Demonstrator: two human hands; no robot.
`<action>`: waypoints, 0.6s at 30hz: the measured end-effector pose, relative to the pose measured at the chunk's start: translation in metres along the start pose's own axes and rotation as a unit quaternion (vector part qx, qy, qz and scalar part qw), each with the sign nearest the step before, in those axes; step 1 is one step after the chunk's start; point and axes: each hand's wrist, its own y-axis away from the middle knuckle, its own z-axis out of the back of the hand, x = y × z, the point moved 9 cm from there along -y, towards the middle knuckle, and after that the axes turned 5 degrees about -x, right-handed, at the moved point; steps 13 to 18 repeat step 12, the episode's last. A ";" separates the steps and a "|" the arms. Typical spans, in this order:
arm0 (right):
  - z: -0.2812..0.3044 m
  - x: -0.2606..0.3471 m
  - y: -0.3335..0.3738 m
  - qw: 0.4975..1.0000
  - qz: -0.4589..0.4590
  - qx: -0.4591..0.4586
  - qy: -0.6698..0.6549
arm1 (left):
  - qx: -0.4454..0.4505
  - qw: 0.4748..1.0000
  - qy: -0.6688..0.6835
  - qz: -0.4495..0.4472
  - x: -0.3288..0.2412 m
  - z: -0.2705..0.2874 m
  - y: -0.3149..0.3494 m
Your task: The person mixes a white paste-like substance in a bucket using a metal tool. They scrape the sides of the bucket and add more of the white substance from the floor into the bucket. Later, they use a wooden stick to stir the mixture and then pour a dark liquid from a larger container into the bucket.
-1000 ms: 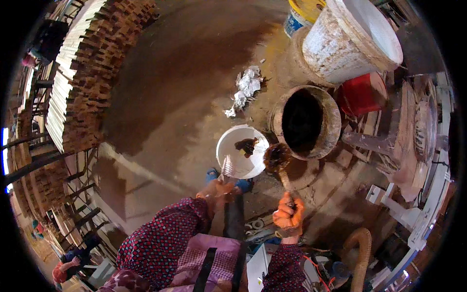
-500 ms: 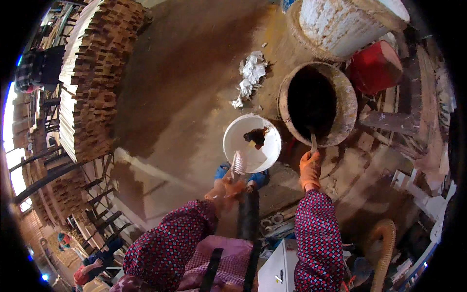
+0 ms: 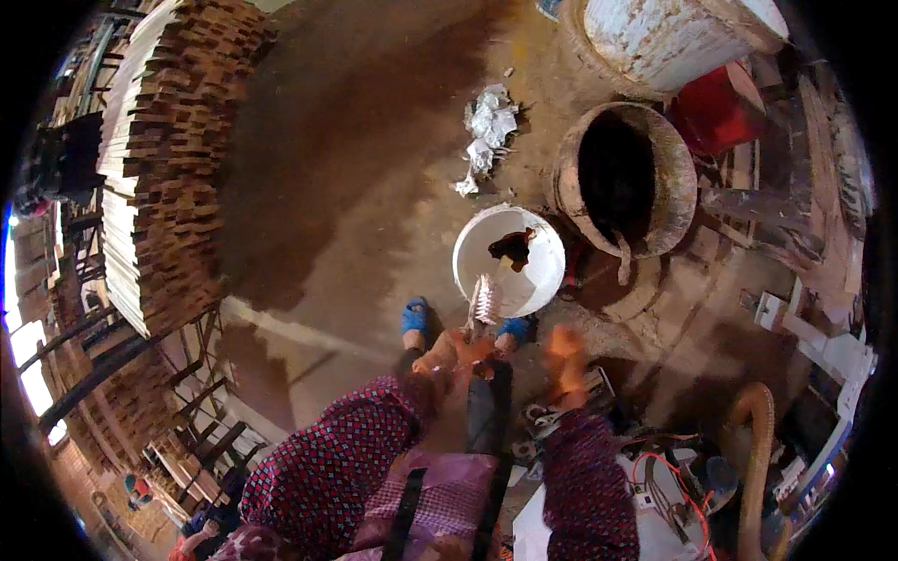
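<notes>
My left hand (image 3: pixel 453 352), in an orange glove, is closed around the handle of a pale tool with a ribbed, coil-like head (image 3: pixel 484 301). That head is at the near rim of a white bucket (image 3: pixel 463 252), which has a dark brown patch inside. My right hand (image 3: pixel 566 363), also orange-gloved, is smeared by motion and sits apart from everything, right of my legs. Beyond it stands a crusted bucket (image 3: pixel 675 178) with a dark interior. A stick-like handle (image 3: pixel 623 260) leans over that bucket's near rim, with no hand on it.
Crumpled silvery wrapping (image 3: pixel 488 131) lies on the floor past the white bucket. A large stained white drum (image 3: pixel 655 42) and a red bucket (image 3: pixel 716 110) stand at the far right. Stacked wood strips (image 3: pixel 182 178) rise at the left. A ribbed hose (image 3: pixel 754 467) is at the near right.
My right hand has let go of the handle in the crusted bucket and drawn back toward me. The handle now rests over the rim. My left hand still holds the ribbed tool.
</notes>
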 end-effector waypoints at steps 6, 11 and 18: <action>-0.212 -0.050 0.116 0.914 -0.241 0.286 -0.159 | -0.200 0.976 -0.025 -0.084 -0.046 0.019 0.059; -0.220 -0.018 0.060 0.996 -0.028 0.071 0.042 | -0.268 0.947 -0.164 -0.069 -0.070 0.045 0.077; -0.228 -0.019 0.067 0.996 -0.034 0.073 0.037 | -0.258 0.948 -0.171 -0.072 -0.074 0.042 0.083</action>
